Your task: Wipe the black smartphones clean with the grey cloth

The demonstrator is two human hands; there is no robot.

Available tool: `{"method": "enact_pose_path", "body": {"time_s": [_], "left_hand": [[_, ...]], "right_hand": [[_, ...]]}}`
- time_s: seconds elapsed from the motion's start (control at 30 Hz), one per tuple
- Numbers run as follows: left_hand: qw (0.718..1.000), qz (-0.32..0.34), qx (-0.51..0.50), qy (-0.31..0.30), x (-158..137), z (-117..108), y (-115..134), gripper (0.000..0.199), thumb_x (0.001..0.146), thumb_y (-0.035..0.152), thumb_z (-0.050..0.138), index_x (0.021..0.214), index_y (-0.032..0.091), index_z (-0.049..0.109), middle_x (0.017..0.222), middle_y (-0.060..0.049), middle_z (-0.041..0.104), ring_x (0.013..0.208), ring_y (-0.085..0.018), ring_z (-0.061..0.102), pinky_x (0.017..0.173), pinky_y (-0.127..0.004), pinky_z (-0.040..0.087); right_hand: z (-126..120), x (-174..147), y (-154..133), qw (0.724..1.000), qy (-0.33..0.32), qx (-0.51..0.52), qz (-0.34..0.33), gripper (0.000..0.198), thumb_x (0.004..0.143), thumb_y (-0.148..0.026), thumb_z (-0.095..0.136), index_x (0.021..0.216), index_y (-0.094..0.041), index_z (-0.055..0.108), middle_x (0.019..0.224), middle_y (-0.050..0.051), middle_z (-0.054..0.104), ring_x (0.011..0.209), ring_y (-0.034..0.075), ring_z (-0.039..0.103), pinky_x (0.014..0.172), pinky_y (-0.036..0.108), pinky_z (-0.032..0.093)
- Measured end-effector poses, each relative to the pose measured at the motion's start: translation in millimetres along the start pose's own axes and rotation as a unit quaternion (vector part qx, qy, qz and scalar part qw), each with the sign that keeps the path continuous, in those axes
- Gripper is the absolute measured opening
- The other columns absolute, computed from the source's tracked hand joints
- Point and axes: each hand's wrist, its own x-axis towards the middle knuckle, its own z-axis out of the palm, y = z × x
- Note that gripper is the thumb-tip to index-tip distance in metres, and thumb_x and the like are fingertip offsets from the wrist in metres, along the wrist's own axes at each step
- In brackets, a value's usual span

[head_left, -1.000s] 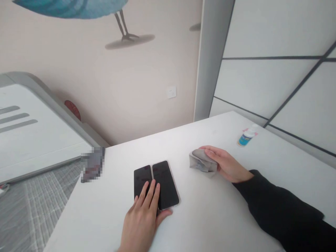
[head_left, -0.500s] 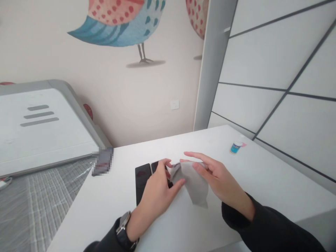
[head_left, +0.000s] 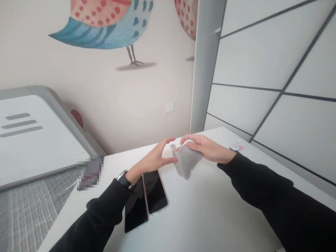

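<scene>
Nearest on the white, flat-topped table lie two black, glossy, rectangular phones side by side, the left one partly under the left forearm. Half a second ago the left hand covered part of the right-hand phone; now it is beyond both — thumb and forefinger wide apart, thumb at the cloth's edge, though whether it grips I cannot tell. The right hand pinches the thin grey cloth, raised above the table. Farther off, the white bottle has its blue label mostly hidden behind the right wrist — unreadable.
</scene>
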Motion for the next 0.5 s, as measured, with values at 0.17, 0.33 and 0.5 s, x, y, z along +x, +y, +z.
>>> {"method": "enact_pose_path", "body": {"time_s": [0.17,0.33,0.5], "left_hand": [[0.999,0.001,0.04,-0.025,31,-35,-10,0.026,0.096,0.043,0.067,0.092,0.017,0.067,0.09,-0.001,0.071,0.087,-0.019,0.07,0.088,-0.042,0.056],[0.99,0.004,0.139,0.034,13,-43,1,0.02,0.093,0.041,0.066,0.087,0.022,0.066,0.09,-0.001,0.071,0.088,-0.02,0.065,0.091,-0.038,0.051],[0.974,0.026,0.219,-0.047,-50,16,9,0.011,0.097,0.027,0.063,0.098,0.024,0.073,0.094,-0.004,0.074,0.093,-0.025,0.07,0.088,-0.039,0.053]], "right_hand": [[-34,32,-15,0.997,0.022,-0.073,-0.03,0.05,0.082,-0.065,0.076,0.101,-0.019,0.074,0.088,0.004,0.077,0.077,0.02,0.072,0.072,0.031,0.055],[-49,32,-15,0.986,0.051,-0.148,-0.061,0.046,0.086,-0.062,0.074,0.097,-0.018,0.082,0.1,0.008,0.081,0.096,0.026,0.074,0.088,0.038,0.055],[-25,-29,32,0.975,-0.006,-0.221,-0.034,0.036,0.089,-0.059,0.071,0.088,-0.026,0.086,0.099,0.005,0.083,0.1,0.031,0.078,0.095,0.042,0.057]]}}
